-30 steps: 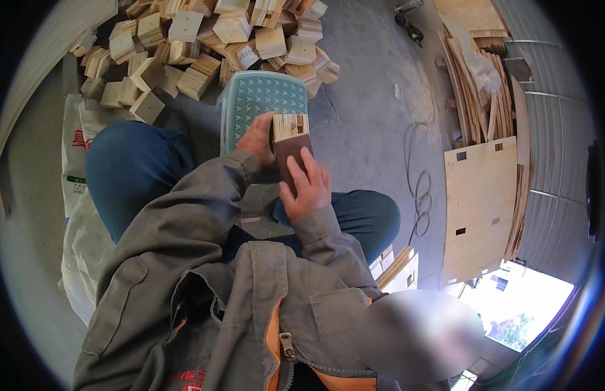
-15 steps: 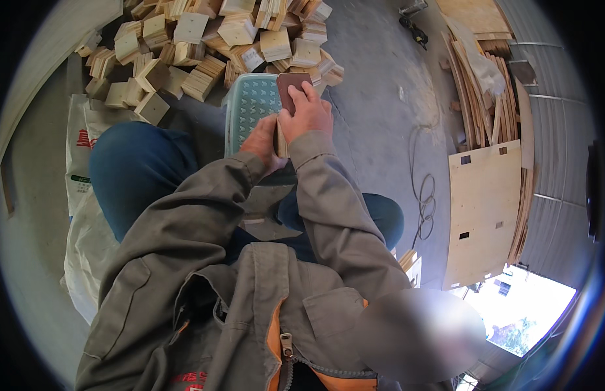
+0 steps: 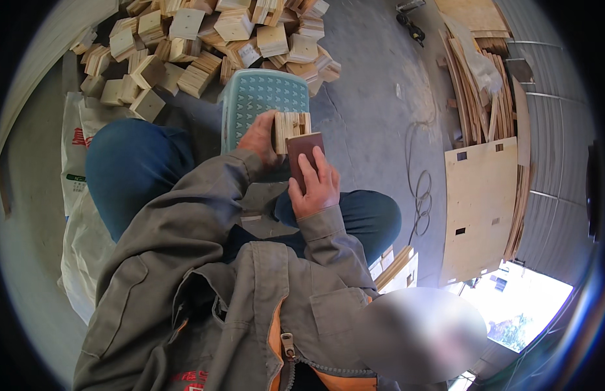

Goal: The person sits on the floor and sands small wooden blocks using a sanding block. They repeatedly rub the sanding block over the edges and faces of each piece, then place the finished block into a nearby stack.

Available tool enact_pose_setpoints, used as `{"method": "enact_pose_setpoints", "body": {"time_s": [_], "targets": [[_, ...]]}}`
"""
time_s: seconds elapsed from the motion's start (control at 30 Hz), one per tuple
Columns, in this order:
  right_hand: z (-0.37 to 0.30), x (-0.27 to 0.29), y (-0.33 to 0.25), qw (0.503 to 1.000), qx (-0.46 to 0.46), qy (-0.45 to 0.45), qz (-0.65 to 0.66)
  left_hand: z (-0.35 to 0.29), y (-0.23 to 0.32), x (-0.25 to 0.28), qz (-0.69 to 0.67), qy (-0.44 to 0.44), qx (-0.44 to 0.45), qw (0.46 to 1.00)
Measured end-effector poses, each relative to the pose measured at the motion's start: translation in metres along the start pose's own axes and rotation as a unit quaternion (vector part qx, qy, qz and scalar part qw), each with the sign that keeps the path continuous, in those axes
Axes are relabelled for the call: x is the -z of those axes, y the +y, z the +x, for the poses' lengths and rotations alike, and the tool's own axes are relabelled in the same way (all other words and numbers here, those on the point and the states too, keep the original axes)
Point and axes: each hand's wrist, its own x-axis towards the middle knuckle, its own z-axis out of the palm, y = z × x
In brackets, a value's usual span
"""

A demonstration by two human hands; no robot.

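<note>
**2 hands on a block over the stool**

2 big things lie beyond the knees: a pile of blocks [image 3: 211, 39] on the floor [image 3: 374, 85] and a teal stool [image 3: 263, 98] just before it. The left hand [image 3: 258, 138] is closed around a plywood block [image 3: 291, 124] above the stool. The right hand [image 3: 313, 189] presses a brown pad [image 3: 301, 148] flat against the block, fingers extended.
</note>
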Motion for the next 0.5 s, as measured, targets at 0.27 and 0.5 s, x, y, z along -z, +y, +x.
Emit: {"method": "enact_pose_setpoints", "body": {"time_s": [0.27, 0.5], "targets": [[0.094, -0.034, 0.021, 0.998, -0.043, 0.029, -0.020, 0.002, -0.005, 0.001, 0.017, -0.037, 0.026, 0.999], [0.110, -0.036, 0.022, 0.999, -0.037, 0.011, -0.027, 0.002, -0.002, 0.002, 0.024, -0.038, 0.025, 0.999]]}}
